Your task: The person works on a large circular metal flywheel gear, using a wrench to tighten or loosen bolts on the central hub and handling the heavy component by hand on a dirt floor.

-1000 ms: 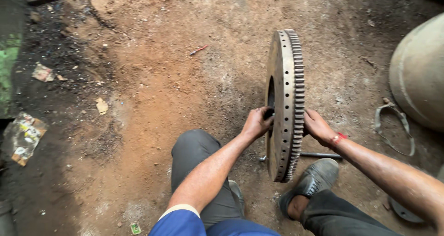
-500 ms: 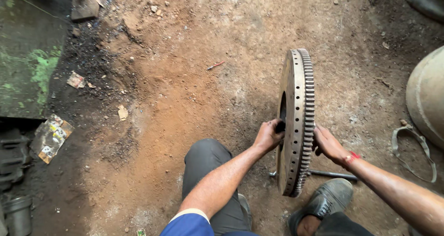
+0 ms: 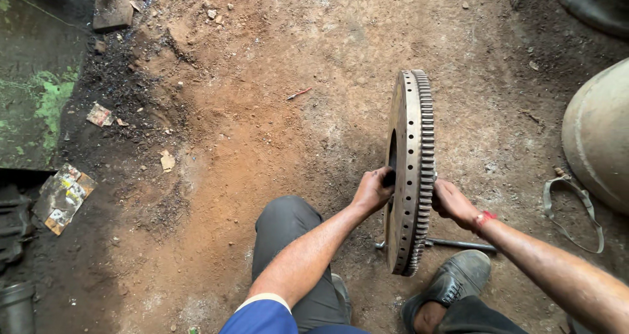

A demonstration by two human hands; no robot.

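A large toothed metal ring gear point(image 3: 411, 137) stands upright on its edge on the dirt floor, right of the middle of the head view. My left hand point(image 3: 372, 190) grips its inner rim from the left side, fingers hooked into the central opening. My right hand point(image 3: 452, 202) holds the toothed outer edge from the right, with a red band at the wrist. A thin metal rod point(image 3: 458, 244) lies on the ground behind the gear's base. My knee in grey trousers point(image 3: 288, 229) and my grey shoe point(image 3: 452, 283) sit just below the gear.
A big rounded grey metal vessel point(image 3: 599, 134) stands at the right edge, with a loop of strap point(image 3: 569, 206) beside it. Scraps of card point(image 3: 62, 196) and paper, a brick point(image 3: 114, 6) and dark soot lie at the left. Open dirt stretches beyond the gear.
The view has shifted, so the gear and both hands sit lower and more to the right in frame. Both hands keep their grip on the upright gear.
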